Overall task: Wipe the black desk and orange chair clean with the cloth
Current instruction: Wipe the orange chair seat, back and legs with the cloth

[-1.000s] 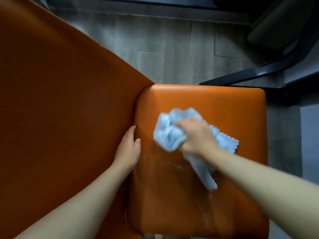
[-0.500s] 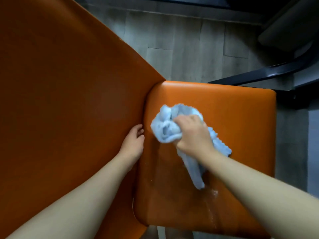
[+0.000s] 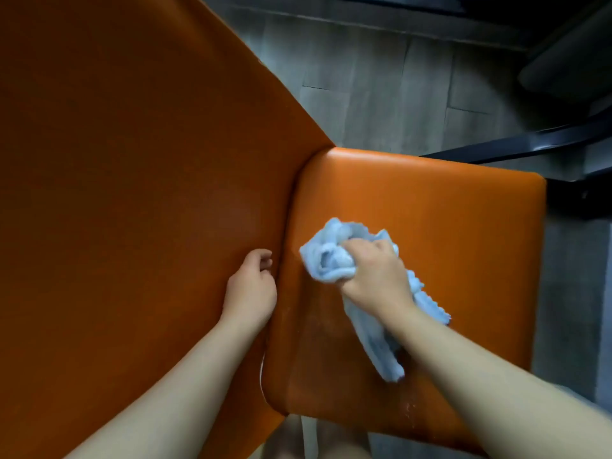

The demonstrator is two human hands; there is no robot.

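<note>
On the orange chair [image 3: 447, 233] seat, near the backrest crease, the right hand [image 3: 376, 279] grips the bunched light-blue cloth [image 3: 326, 260], while the left hand [image 3: 251, 289] rests against the backrest, fingers loosely curled.

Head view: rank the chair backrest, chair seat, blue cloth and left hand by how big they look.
1. chair backrest, though nearness to the camera inflates it
2. chair seat
3. blue cloth and left hand: look alike, cloth partly hidden, unranked

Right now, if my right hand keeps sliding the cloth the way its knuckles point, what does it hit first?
Probably the backrest: the right hand and cloth point left across the seat toward the crease, near the left hand.
</note>
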